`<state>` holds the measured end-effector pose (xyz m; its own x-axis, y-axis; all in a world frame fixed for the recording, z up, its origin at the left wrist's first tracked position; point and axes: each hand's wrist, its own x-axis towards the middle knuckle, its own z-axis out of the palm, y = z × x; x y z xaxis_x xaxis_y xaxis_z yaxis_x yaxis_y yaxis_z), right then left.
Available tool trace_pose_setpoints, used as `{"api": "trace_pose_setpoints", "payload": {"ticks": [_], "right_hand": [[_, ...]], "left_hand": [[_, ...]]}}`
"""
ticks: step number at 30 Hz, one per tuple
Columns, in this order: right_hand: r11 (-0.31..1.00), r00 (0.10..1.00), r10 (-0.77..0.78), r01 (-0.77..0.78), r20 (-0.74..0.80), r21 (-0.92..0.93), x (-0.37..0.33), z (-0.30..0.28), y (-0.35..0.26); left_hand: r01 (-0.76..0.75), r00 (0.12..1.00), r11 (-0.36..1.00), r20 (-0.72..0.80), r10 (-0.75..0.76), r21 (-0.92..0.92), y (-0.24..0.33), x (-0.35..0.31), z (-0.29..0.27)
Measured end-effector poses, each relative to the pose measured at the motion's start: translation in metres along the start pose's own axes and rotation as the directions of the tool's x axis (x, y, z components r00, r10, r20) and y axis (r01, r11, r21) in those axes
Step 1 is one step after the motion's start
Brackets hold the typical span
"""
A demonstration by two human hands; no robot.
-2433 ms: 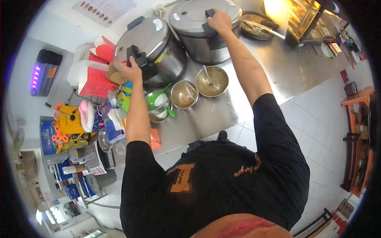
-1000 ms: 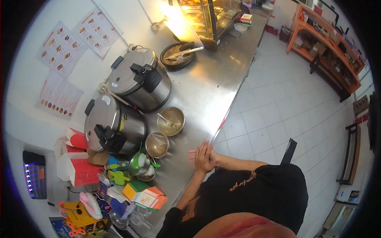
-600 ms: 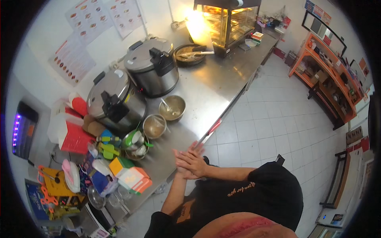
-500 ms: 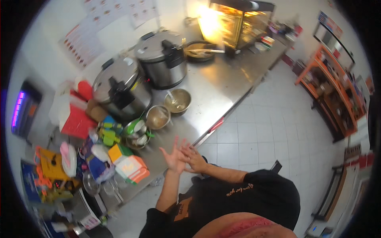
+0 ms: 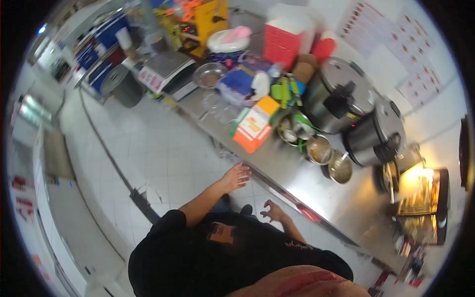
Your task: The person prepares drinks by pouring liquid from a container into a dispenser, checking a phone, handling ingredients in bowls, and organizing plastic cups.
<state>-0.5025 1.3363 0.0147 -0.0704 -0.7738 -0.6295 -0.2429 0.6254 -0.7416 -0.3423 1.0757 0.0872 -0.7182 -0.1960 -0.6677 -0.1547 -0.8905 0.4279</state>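
Observation:
My left hand (image 5: pixel 236 178) hangs in front of the steel counter (image 5: pixel 277 166), its fingers loosely apart and nothing in them. Lower and to the right, my right hand (image 5: pixel 273 212) is bent with its fingers parted, also holding nothing. The two hands are apart from each other. Nearest to my left hand on the counter lies an orange, white and green carton (image 5: pixel 255 123). Beyond it a metal bowl (image 5: pixel 293 127) holds a green-handled utensil. Two more metal bowls stand to its right, a smaller bowl (image 5: pixel 319 150) and a bowl with a pale-handled utensil (image 5: pixel 340 167).
Two large steel cookers (image 5: pixel 368 131) stand against the wall. A lit glass display case (image 5: pixel 423 203) is at the counter's right end. Clear plastic containers (image 5: pixel 217 106), a scale (image 5: pixel 173 74) and a red-and-white box (image 5: pixel 283 42) crowd the left. A grey bin (image 5: pixel 121 86) stands on the tiled floor.
My hands were together, palm against fingers, and are now separated. The view has swung to the left, so the counter now runs down toward the right.

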Motion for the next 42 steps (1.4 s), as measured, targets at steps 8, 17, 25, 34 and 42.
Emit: {"api": "trace_pose_setpoints", "payload": {"ticks": [8,17,25,34,42], "right_hand": [[0.787,0.879,-0.436,0.477,0.194,-0.390,0.203,-0.025,-0.176],[0.747,0.788,-0.566,0.615,0.242,-0.253,0.374,0.136,-0.399],[0.814,0.822,-0.552,0.568,0.140,-0.123,0.449,0.193,-0.506],[0.698,0.597,-0.557,0.713,-0.577,0.064,0.642,0.117,-0.733],[0.551,0.615,-0.625,0.784,-0.481,0.286,0.758,0.175,-0.885]], "left_hand": [[-0.210,0.673,0.962,-0.688,0.271,0.174,-0.059,-0.062,-0.317],[-0.261,0.291,0.922,-0.887,0.357,0.285,-0.178,-0.193,-0.552],[0.211,0.370,0.371,-0.425,0.826,0.904,-0.123,-0.232,-0.614],[-0.136,0.518,0.786,-0.632,0.576,0.604,0.162,-0.164,-0.711],[-0.467,0.274,0.848,-0.871,0.409,0.251,0.394,-0.160,-0.755]]}}
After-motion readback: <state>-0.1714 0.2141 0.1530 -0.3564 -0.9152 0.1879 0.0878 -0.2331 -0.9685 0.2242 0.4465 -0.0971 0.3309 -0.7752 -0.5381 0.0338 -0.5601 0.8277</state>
